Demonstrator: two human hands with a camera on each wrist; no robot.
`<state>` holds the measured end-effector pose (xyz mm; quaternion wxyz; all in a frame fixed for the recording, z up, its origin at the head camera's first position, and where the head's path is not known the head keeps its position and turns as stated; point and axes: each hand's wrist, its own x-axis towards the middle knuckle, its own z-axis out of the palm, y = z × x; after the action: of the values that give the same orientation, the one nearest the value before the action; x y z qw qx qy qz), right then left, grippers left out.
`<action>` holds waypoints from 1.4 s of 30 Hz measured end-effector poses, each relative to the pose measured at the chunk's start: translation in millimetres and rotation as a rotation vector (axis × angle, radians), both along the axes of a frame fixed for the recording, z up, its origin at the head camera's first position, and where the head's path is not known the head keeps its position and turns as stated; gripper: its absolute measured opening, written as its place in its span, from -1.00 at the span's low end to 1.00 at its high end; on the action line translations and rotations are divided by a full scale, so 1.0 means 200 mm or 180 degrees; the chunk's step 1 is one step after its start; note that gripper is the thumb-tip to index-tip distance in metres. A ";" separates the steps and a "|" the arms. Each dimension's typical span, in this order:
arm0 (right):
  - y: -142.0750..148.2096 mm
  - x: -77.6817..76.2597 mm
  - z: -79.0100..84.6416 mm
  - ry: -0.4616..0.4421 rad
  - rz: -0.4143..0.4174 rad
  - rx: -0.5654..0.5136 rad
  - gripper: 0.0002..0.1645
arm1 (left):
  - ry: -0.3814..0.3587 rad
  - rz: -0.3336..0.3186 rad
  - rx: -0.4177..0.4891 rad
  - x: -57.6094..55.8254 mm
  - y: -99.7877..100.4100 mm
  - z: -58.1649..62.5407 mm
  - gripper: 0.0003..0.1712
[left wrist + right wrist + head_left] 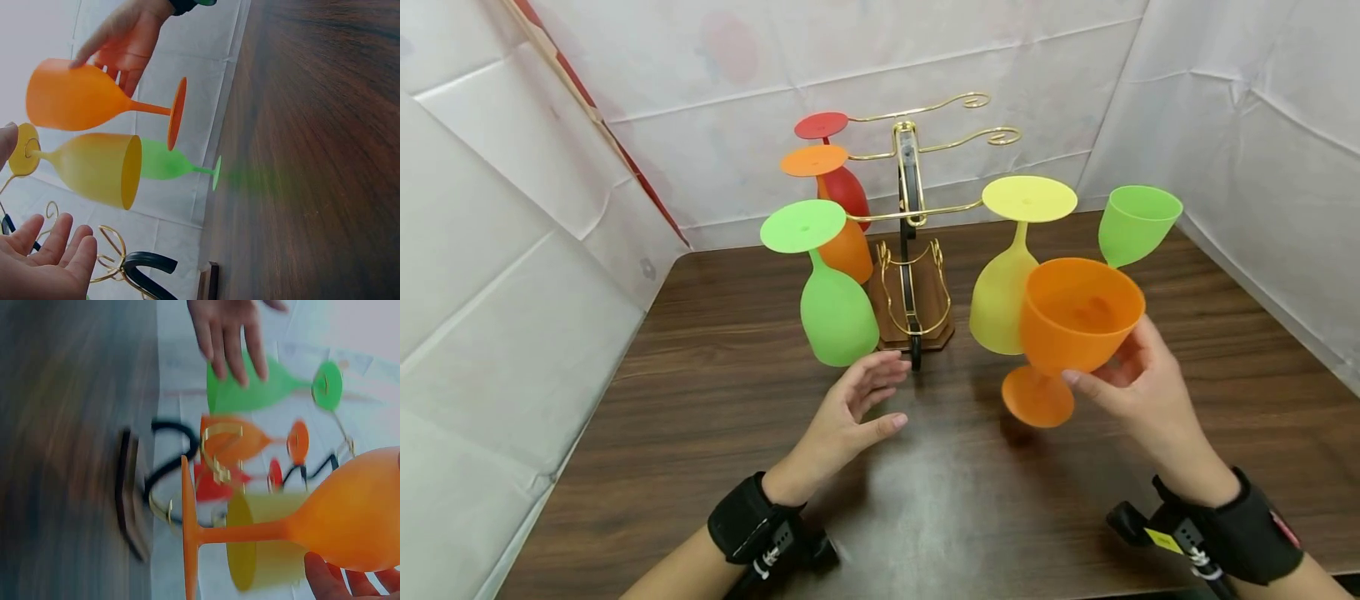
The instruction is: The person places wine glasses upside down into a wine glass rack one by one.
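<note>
My right hand grips an orange wine goblet by its bowl, upright, with its foot raised over the table. My left hand holds nothing; its fingers are relaxed, near the front of a gold wire glass rack. Upside down on the rack's left arms hang a light green goblet, another orange goblet and a red goblet. A yellow goblet hangs from the front right arm, just behind the held one. In the right wrist view the held goblet's stem shows bare.
Behind the held goblet, a second green goblet stands upright on the dark wood table at the back right. The rack's wooden base sits mid-table. White sheeting closes off the back and sides.
</note>
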<state>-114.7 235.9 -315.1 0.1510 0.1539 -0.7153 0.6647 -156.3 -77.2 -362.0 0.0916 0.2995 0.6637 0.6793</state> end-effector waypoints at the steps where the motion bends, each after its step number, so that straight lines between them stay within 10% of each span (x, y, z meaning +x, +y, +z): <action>1: -0.02 0.00 0.00 0.0012 0.0099 -0.0044 -0.10 | 0.0010 -0.0002 0.0009 0.00 0.00 0.00 -0.24; 35: -0.39 -0.06 -0.12 -0.0725 0.1273 0.0306 -0.11 | 0.0120 -0.0191 0.0241 -0.01 0.06 0.02 -0.10; 42: -0.40 -0.05 -0.11 -0.0591 0.1007 0.0530 -0.05 | 0.0058 -0.0133 0.0206 -0.01 0.06 0.02 -0.08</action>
<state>-125.4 155.6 -336.6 -0.0351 0.2144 -0.7455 0.6301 -157.3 -64.4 -357.5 0.0899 0.3222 0.6357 0.6957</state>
